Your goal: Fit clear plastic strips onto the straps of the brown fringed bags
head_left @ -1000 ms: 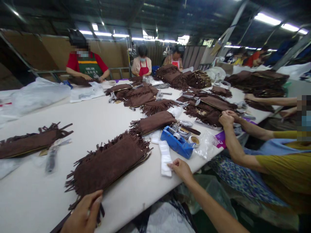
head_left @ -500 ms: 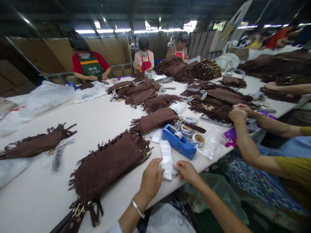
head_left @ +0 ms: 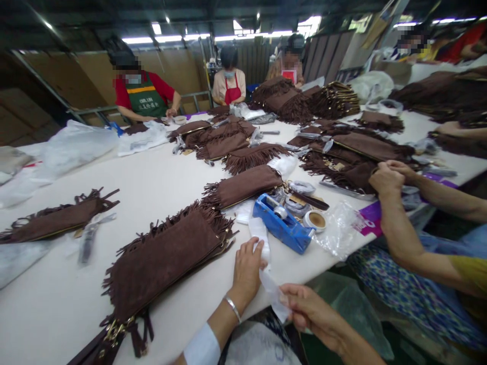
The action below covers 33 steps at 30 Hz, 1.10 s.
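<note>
My left hand (head_left: 247, 271), with a silver bracelet at the wrist, presses its curled fingers on a stack of thin white strips (head_left: 258, 229) at the table's front edge. Between the thumb and fingers of my right hand (head_left: 314, 309) is the end of a single white strip (head_left: 274, 294). That strip hangs over the edge and runs up to my left hand. Beyond the stack stands a blue tape dispenser (head_left: 282, 225). A brown fringed suede bag (head_left: 162, 261) lies left of my left hand, with another fringed bag (head_left: 247, 185) behind it.
A tape roll (head_left: 315, 220) and clear plastic bags (head_left: 338, 228) lie right of the dispenser. A co-worker's hands (head_left: 388, 177) are close at the right. More bags (head_left: 228, 142) are piled mid-table. Several people work across the table (head_left: 152, 203).
My right hand has moved down and toward me, drawing one strip off the stack. My left hand has shifted up slightly onto the stack. The view has tilted a little.
</note>
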{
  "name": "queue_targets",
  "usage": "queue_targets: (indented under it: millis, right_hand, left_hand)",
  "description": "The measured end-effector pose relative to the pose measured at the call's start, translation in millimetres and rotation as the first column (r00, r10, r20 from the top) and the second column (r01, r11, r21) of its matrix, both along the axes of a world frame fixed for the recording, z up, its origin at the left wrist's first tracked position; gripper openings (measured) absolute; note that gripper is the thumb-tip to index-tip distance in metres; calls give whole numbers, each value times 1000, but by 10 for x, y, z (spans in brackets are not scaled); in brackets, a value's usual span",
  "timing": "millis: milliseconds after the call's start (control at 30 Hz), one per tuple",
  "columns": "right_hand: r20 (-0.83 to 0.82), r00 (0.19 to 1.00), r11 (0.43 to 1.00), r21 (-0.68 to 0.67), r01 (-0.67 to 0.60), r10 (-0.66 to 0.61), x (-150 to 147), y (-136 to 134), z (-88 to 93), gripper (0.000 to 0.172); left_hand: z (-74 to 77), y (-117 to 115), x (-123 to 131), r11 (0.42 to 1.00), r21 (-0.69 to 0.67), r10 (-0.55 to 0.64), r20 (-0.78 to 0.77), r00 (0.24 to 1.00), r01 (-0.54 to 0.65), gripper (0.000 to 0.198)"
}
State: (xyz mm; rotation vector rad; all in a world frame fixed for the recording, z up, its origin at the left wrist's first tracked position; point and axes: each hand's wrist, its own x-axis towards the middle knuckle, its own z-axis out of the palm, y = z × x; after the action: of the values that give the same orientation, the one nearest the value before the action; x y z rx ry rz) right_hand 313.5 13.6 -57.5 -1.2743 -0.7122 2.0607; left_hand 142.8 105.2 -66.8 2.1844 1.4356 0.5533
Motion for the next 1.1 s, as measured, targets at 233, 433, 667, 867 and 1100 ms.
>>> queue_targets:
  millis: [233, 433, 667, 867, 1100]
  right_hand:
    - [156, 988, 982, 189, -18, -12, -193, -155, 197, 30]
    - [188, 977, 949, 274, -154, 104, -811, -168, 152, 34]
    - [411, 885, 815, 422, -397, 218, -1313, -147, 256, 27]
    - [371, 885, 759, 479, -441, 280, -1884, -6, 306, 22]
    - [463, 830, 694, 486, -532, 311, -2484, -223, 223, 26]
  left_hand:
    - [253, -335, -473, 861, -462, 453, 504, 735, -214, 38]
    - [519, -1017, -917, 657, -754, 650, 562, 512, -8, 35]
    - [469, -1291, -1337, 626, -762, 765, 557, 324, -165, 31]
    - [456, -1601, -1701, 675, -658, 735, 567, 372, -333, 37]
    - [239, -1993, -2125, 635, -707, 770, 607, 194, -311, 28]
